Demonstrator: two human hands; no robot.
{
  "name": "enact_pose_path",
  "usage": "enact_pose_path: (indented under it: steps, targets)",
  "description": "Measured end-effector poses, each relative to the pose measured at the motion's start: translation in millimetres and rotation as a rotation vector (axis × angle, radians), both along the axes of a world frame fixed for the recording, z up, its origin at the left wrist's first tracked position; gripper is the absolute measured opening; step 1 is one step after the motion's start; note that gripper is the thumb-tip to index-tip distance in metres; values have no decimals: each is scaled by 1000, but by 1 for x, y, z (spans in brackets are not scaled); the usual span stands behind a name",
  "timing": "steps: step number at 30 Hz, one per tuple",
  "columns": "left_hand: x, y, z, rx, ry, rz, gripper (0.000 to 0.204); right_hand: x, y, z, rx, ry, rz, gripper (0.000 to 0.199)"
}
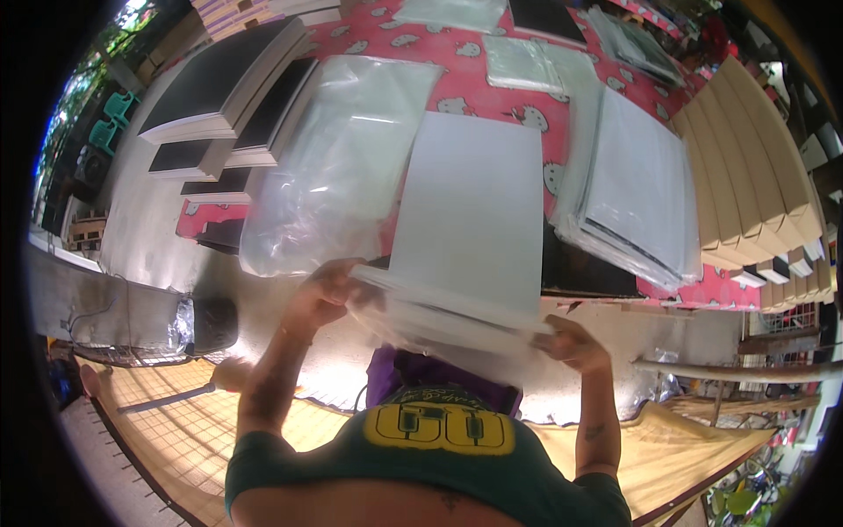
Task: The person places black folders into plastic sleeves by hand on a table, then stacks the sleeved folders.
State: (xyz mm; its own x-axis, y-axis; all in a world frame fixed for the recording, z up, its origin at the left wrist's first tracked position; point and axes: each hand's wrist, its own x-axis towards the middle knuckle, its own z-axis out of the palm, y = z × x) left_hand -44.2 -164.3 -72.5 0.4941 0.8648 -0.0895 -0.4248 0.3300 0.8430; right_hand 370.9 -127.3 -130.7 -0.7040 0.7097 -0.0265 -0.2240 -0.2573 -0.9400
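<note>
At the near edge of the desk (492, 66), the left hand (327, 294) and right hand (572, 342) each pinch a near corner of a clear plastic sleeve (439, 325), with a white-covered book (470, 211) resting partly inside it. The thin film looks liable to tear or crumple if the book's corners snag, and the book could slide off toward the loose plastic bags (338, 167).

Place: a small packing workshop, partly open to the outdoors
Shown by: stacked black books (219, 79), clear plastic sleeves (338, 158), cardboard boxes (755, 167) lined on a cartoon-print tablecloth (457, 48)
</note>
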Motion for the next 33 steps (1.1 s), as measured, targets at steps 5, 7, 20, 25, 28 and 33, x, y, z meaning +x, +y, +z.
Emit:
enact_pose_path:
  steps: [5, 7, 20, 25, 28, 33]
  targets:
    - [44, -47, -37, 48, 726, 581, 37, -58, -46, -9, 93, -525, -813, 38]
    - [58, -47, -41, -90, 736, 716, 44, -74, -44, -5, 115, -636, -865, 35]
    - [-11, -48, 24, 248, 194, 574, 28, -32, -27, 128, -68, 149, -546, 45]
    - [18, 14, 130, 261, -591, 637, 42, -43, 42, 178, 76, 717, -366, 43]
    - [4, 82, 100, 262, -458, 628, 35, -66, 99, 169, -178, 613, -513, 27]
    - [7, 112, -39, -161, -296, 665, 23, -68, 130, 21, -446, 476, -536, 19]
